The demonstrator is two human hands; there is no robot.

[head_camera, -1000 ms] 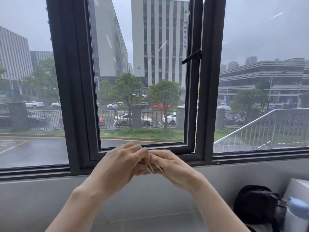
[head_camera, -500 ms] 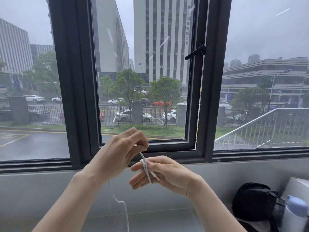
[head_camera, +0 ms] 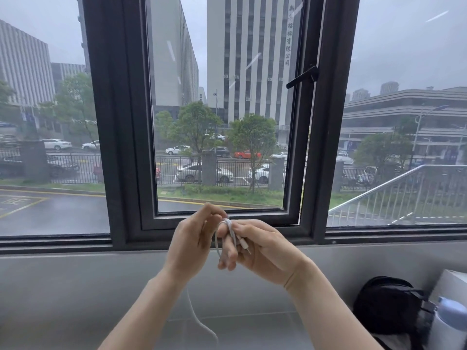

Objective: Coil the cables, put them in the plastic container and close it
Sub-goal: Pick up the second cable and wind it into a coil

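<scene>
We're mid-coil, right hand (head_camera: 262, 251) gripping the cable (head_camera: 228, 238) loops, left hand (head_camera: 192, 238) pinching the slack: next, another wrap.

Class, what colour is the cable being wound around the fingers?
White; the cable shows best in the head view.

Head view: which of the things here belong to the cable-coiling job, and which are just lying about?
Part of the job:
- thin white cable, looped round the right hand's fingers, loose end hanging down
- left hand, guiding the cable
- right hand

Just lying about:
- black fabric bag
- pale blue-capped bottle
- white box

No plastic container is in view.
</scene>
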